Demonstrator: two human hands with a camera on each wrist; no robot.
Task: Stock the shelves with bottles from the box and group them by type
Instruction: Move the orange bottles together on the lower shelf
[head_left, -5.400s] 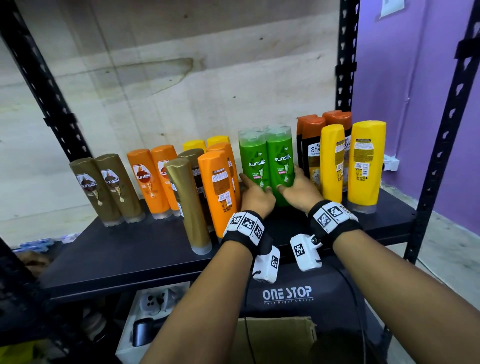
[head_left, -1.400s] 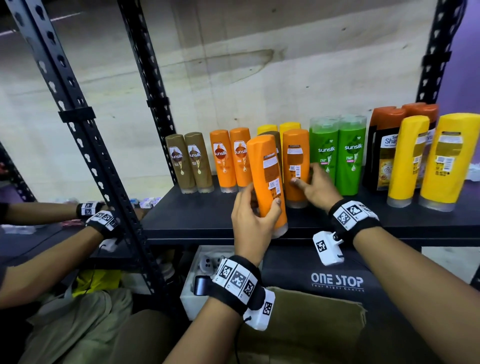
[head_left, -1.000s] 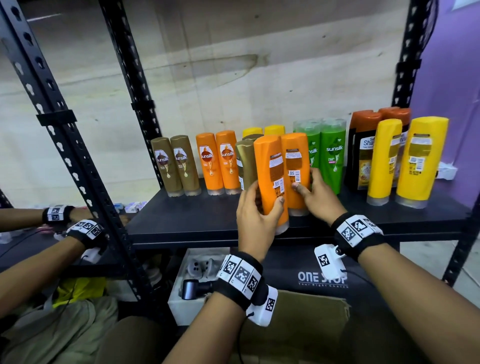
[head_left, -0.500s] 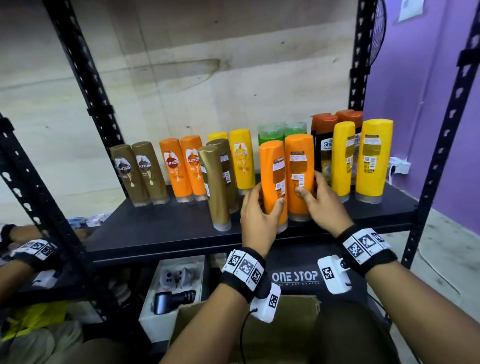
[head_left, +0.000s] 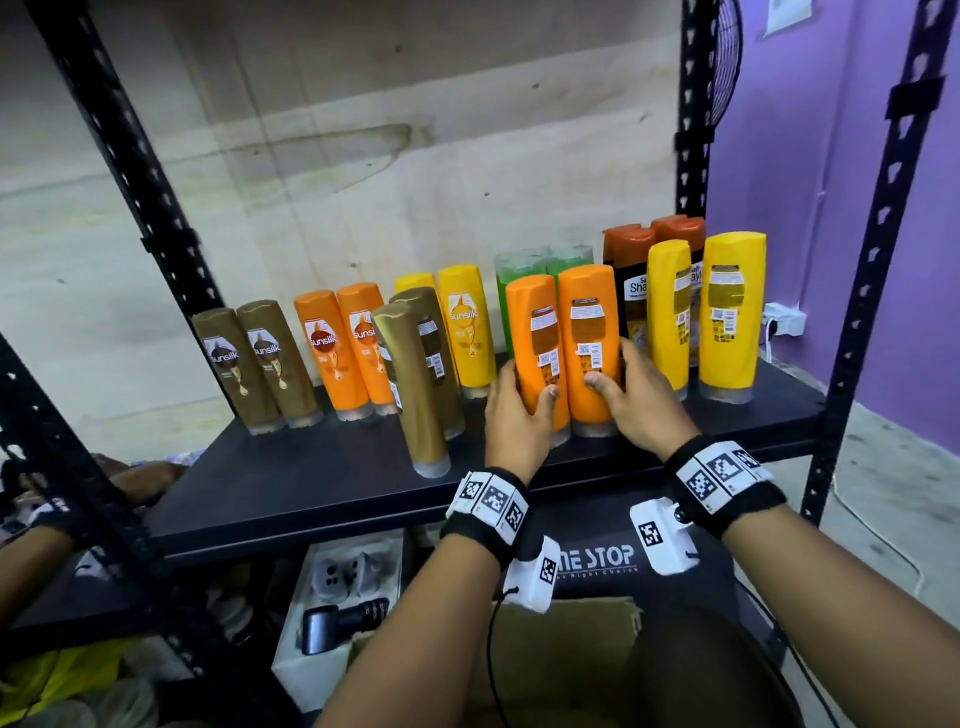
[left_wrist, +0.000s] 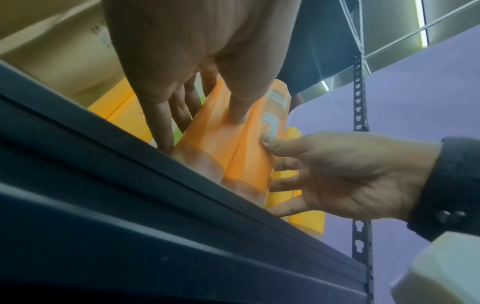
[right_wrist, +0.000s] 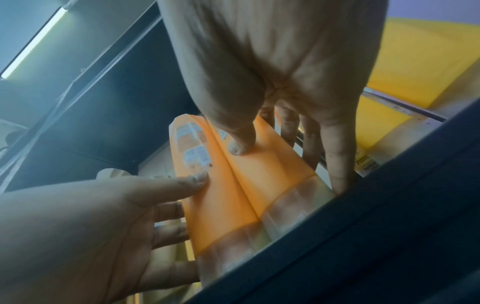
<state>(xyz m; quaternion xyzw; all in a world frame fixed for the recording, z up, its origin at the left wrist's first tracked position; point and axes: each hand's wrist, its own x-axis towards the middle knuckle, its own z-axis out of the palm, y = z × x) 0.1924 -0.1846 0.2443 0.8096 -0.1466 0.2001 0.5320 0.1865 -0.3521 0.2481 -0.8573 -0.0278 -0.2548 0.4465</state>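
Observation:
Two orange bottles stand side by side near the front of the black shelf (head_left: 311, 483), back labels toward me, in front of the green bottles (head_left: 519, 260). My left hand (head_left: 511, 415) grips the left orange bottle (head_left: 535, 332), thumb on its front and fingers round its left side. My right hand (head_left: 641, 402) grips the right orange bottle (head_left: 589, 322) the same way from the right. The wrist views show both bottles (left_wrist: 213, 131) (right_wrist: 272, 174) touching, their clear caps down on the shelf edge (left_wrist: 155, 195).
The shelf also holds gold bottles (head_left: 244, 364), two more gold ones (head_left: 415, 395) nearer the front, orange bottles (head_left: 337, 348), yellow ones (head_left: 465, 322) (head_left: 732, 312) and dark shampoo bottles (head_left: 631, 280). A cardboard box (head_left: 571, 649) lies below. Another person's arm (head_left: 31, 561) is at far left.
My left hand has carried its orange bottle rightward and set it upright against the one in my right hand. Both hands keep their grip.

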